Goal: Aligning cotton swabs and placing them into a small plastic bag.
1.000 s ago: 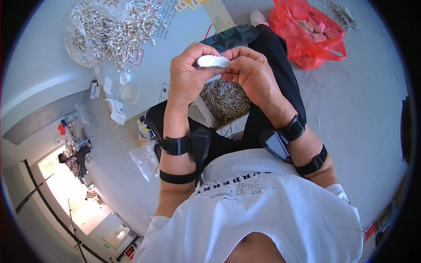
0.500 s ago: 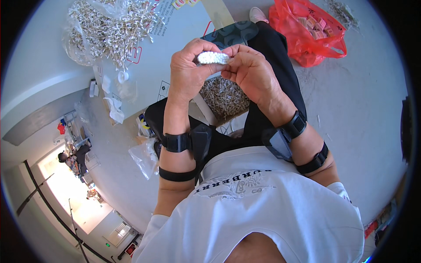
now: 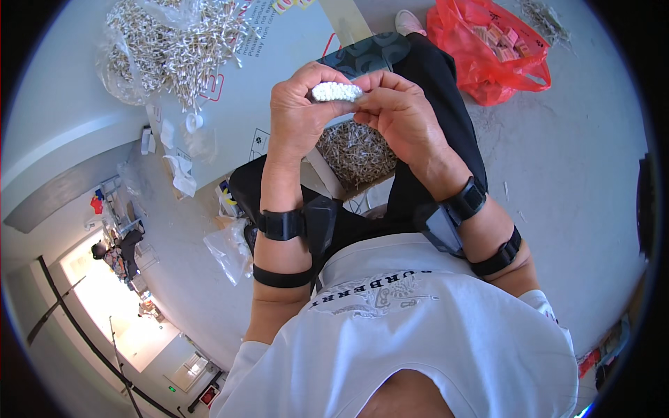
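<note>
A tight bundle of cotton swabs [image 3: 336, 92] is held up in front of me, its white tips packed together and facing up. My left hand [image 3: 294, 115] wraps round it, thumb on the near side and fingers on the far side. At the bundle's right end, my right hand [image 3: 404, 117] has its thumb and fingertips closed against the swabs; exactly what they pinch is hidden. Below both hands, between my legs, a cardboard box [image 3: 322, 171] holds a heap of loose swabs [image 3: 357, 155].
A clear plastic bag [image 3: 115, 73] spilling a large pile of swabs [image 3: 185, 52] lies on the pale table [image 3: 244, 104], near a small white roll [image 3: 195, 122]. On the floor at right stands a red plastic bag [image 3: 456, 42] with small packs inside. Another person [image 3: 122, 254] is far left.
The bundle has shifted very slightly left and its white tips show more evenly. Both hands keep nearly the same place and hold.
</note>
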`<state>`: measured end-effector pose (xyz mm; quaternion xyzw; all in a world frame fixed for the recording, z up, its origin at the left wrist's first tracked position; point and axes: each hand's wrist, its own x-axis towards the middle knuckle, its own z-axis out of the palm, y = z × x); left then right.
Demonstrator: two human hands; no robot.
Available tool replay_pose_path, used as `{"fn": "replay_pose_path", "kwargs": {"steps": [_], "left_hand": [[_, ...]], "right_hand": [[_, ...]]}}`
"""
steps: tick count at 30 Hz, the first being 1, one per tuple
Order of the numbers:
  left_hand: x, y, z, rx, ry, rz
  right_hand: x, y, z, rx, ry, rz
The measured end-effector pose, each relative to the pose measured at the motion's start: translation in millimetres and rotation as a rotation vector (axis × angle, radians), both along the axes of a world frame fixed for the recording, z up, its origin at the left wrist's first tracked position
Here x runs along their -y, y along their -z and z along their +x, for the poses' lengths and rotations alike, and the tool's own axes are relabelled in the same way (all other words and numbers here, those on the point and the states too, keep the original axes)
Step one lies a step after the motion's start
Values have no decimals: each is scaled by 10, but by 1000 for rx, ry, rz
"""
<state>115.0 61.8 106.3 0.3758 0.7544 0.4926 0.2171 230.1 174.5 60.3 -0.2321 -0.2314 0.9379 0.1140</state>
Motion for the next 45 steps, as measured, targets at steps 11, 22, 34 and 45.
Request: {"fn": "replay_pose_path", "kwargs": {"steps": [11,22,34,45], "left_hand": [[47,-40,-23,168,-20,-38],[29,-55,-112,382,13,-35],[25,18,-166,231,-330,148],[199,72,135,506,-476,139]], "right_hand": [[-134,0,65,-62,16,423],[-217,-52,58,-11,-57,617],[-200,228,-58,74,-77,168],[-196,311,-29,50,-15,-168]]}}
